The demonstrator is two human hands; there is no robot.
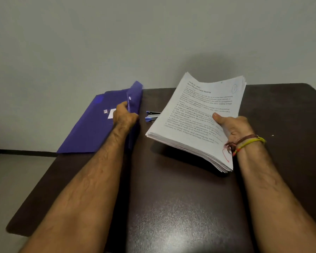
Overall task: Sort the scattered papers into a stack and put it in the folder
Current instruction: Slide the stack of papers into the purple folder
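Observation:
A thick stack of printed white papers [195,114] is held above the dark table, tilted, its far edge raised. My right hand [232,127] grips its near right side, thumb on the top sheet, fingers hidden underneath. A blue-purple plastic folder [91,128] lies at the table's left edge and hangs partly over it. My left hand [124,115] grips the folder's right flap, which stands lifted with a white snap button showing.
A small blue stapler [151,115] lies on the dark brown table [181,207] between the folder and the stack. A plain grey wall stands behind the table. The floor shows at the left, below the table's edge.

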